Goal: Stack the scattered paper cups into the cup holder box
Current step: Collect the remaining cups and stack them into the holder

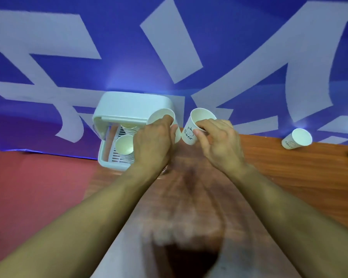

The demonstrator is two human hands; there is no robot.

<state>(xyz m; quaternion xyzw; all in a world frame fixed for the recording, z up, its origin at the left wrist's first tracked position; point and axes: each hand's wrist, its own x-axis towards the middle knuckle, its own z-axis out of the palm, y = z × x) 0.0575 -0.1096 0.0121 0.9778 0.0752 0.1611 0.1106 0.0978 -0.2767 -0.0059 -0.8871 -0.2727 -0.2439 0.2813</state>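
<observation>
Head view: some stacked cups (124, 145) sit in the cup holder box (129, 103) at left, L hand (153, 142) grips a paper cup (159, 116) beside it, R hand (219, 141) pinches a printed cup (189, 134), & one loose cup (298, 138) waits far right.

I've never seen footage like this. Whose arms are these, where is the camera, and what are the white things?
There is no machine here. A person wears a wide-angle camera on the head, and it looks down at their own bare hands. The left hand grips a paper cup beside the open white cup holder box, which already holds stacked cups. The right hand holds a second cup at its rim. A third cup sits far right on the wooden table. Behind is a blue banner.
</observation>
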